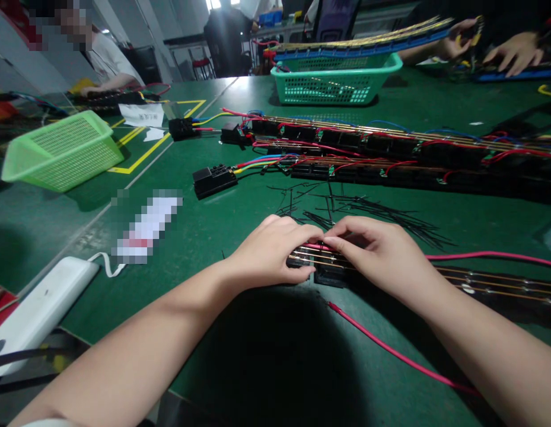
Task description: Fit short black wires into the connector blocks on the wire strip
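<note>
My left hand curls over the near end of a long black strip with copper wires, its thumb on the front side and its fingers behind. My right hand pinches at the top of the same strip, beside a red wire. A tiny dark piece shows at its fingertips, too small to make out. Both hands nearly touch. Thin black cable ties lie scattered behind them. A second red wire end rests on the table in front of the strip.
More wired black strips with a black connector lie across the green table. A light green basket and a white power strip are left. Behind stands a teal basket; a co-worker's hands are at right.
</note>
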